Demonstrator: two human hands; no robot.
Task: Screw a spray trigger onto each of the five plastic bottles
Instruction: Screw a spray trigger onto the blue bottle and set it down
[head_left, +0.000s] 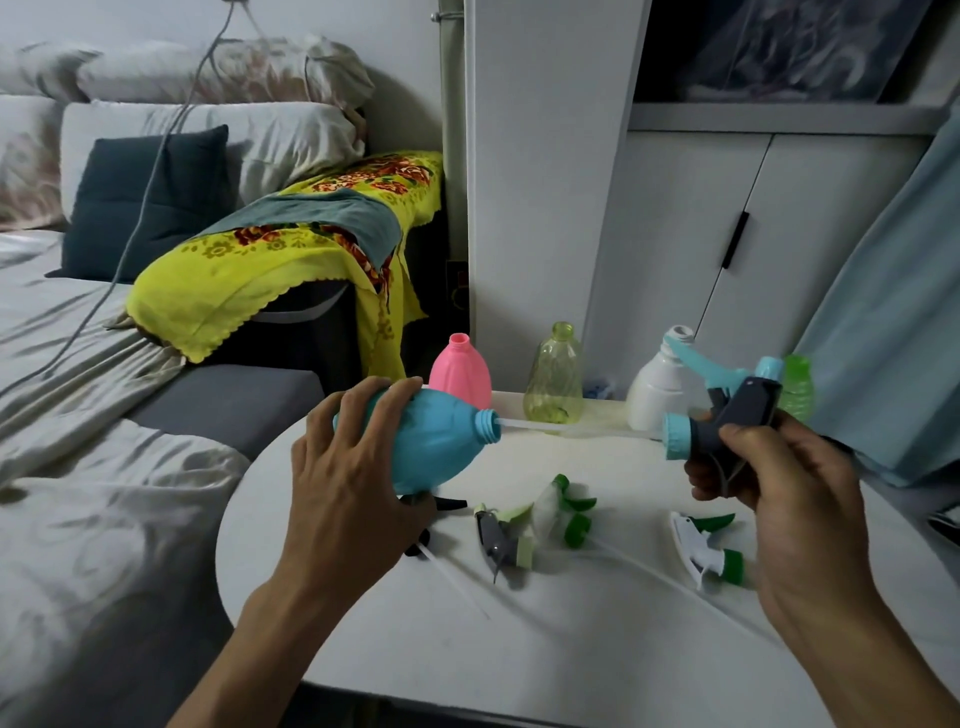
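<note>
Left hand (353, 457) grip: fingers curled round the body of the blue bottle (431, 441), holding it on its side above the counter (597, 649), neck pointing at the other hand, so the opening faces the incoming part.

Right hand (779, 467) grip: wrapped round the grey-and-blue spray trigger (727, 410), collar aimed at the bottle neck. Its dip tube (571, 427) already sits in the mouth; collar well apart from the threads. Judgement: feeding the tube in first, screwing comes after.

Beyond the blue bottle, standing uncapped: pink bottle (461, 371), yellow-green bottle (555, 379), white bottle (660, 382), green bottle (795, 384). Loose triggers (561, 514) lie on the counter below it, within reach for the next rounds.
</note>
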